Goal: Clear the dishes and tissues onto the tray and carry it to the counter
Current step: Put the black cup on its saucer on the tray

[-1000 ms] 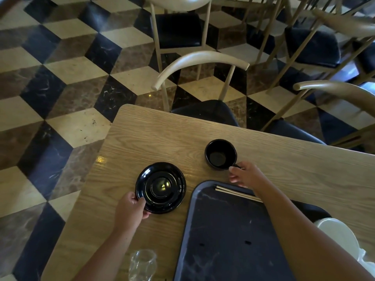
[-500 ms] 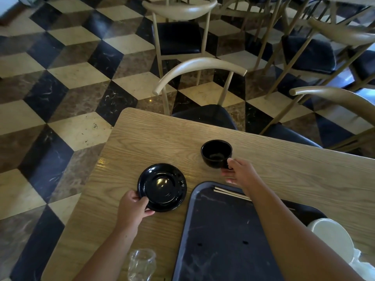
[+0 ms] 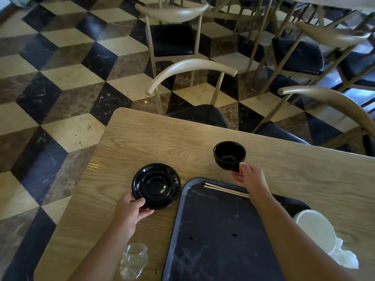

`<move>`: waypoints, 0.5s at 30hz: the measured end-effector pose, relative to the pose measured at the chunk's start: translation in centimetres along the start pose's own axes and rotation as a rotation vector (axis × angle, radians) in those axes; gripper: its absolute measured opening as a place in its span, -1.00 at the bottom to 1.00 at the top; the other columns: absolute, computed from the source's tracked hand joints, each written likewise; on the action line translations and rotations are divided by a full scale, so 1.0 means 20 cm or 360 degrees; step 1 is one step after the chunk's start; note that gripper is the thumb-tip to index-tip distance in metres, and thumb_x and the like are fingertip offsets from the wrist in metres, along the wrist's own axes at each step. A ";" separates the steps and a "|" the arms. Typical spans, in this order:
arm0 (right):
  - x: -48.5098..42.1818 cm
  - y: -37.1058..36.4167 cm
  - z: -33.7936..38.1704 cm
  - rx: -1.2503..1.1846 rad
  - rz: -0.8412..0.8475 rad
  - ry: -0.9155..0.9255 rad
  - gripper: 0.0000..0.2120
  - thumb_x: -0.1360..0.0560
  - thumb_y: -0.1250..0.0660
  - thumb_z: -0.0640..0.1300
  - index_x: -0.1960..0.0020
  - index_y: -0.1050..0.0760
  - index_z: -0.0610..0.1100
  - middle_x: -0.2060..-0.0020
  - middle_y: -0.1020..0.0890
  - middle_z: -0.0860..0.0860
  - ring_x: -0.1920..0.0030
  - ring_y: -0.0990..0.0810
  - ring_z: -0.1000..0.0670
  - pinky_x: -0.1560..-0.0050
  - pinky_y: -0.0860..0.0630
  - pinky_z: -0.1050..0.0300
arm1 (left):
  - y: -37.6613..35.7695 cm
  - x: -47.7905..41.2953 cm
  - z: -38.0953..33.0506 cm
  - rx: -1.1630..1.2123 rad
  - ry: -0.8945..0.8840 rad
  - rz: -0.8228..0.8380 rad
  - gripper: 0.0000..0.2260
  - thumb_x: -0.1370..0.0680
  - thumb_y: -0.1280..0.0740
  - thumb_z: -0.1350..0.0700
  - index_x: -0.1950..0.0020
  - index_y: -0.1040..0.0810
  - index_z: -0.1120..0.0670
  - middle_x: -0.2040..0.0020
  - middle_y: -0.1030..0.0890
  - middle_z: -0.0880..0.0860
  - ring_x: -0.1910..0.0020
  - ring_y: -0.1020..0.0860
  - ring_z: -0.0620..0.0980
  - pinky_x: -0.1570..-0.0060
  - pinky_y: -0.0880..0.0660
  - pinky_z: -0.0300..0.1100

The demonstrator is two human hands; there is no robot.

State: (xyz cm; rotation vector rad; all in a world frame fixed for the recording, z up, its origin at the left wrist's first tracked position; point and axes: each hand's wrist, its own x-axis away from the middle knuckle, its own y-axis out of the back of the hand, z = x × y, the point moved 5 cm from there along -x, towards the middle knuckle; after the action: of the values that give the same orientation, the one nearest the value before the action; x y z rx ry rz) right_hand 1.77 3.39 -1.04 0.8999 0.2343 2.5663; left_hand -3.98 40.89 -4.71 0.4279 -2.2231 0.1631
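A dark tray (image 3: 219, 230) lies on the wooden table (image 3: 154, 142), with a pair of chopsticks (image 3: 225, 189) across its far end. Left of the tray, my left hand (image 3: 129, 211) grips the near rim of a black plate (image 3: 156, 185), which tilts slightly. Beyond the tray's far corner, my right hand (image 3: 249, 177) holds a small black cup (image 3: 229, 155) by its lower side, raised and tipped off the table. A white bowl (image 3: 314, 230) and crumpled tissues (image 3: 343, 256) sit at the tray's right edge. A clear glass (image 3: 134, 260) stands by my left forearm.
Wooden chairs with black seats (image 3: 194, 67) are pushed in along the table's far side, with more chairs (image 3: 300, 51) behind them. A chequered marble floor (image 3: 60, 88) spreads to the left and beyond the table's edge.
My right hand has closed on the black cup and lifted it, tilting it. My left hand keeps hold of the black plate, whose near edge has come up slightly.
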 end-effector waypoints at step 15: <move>0.31 0.43 -0.28 -0.0254 -0.0098 0.0037 -0.64 -0.65 -0.19 -0.16 0.32 -0.45 -0.16 0.16 -0.68 -0.18 -0.01 -0.71 -0.17 -0.13 -0.61 -0.13 | -0.18 0.25 0.28 0.0153 0.0118 0.0196 -0.70 -0.56 -0.23 0.46 -0.26 -0.48 0.27 -0.25 -0.53 0.32 -0.15 -0.58 0.32 0.14 -0.67 0.07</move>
State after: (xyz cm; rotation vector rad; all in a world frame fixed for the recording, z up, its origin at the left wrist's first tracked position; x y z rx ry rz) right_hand -8.90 -1.73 0.52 0.7917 0.0620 2.4988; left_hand -9.72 34.89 -4.59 0.3312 -2.1751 0.3474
